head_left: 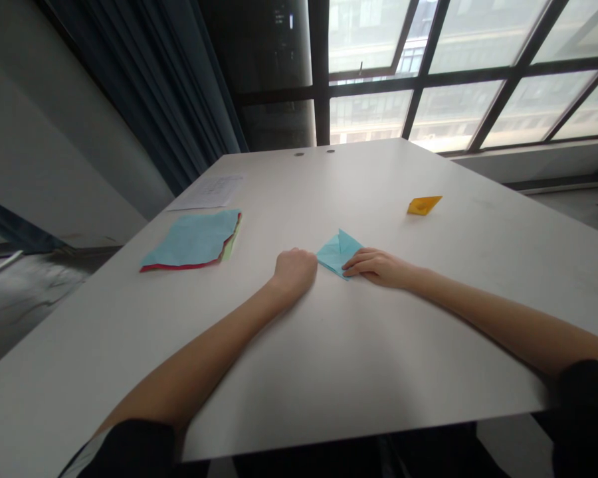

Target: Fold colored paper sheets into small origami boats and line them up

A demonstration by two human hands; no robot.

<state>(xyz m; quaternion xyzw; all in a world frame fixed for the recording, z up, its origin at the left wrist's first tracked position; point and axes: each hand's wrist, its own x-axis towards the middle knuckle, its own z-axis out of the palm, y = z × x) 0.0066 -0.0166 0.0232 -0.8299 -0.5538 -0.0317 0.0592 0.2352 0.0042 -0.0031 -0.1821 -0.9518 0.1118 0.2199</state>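
While right hand (379,267) pins blue paper (336,254); table (329,345) edge near

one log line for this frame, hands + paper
left hand: fisted at edge of blue folded paper | right hand: fingers flat on it | orange folded piece: apart | paper stack: left

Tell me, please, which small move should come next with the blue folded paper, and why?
Probably run the left hand along the nearest edge to crease it. The right hand already pins the blue folded paper flat on the white table, and the left fist rests beside its left corner.
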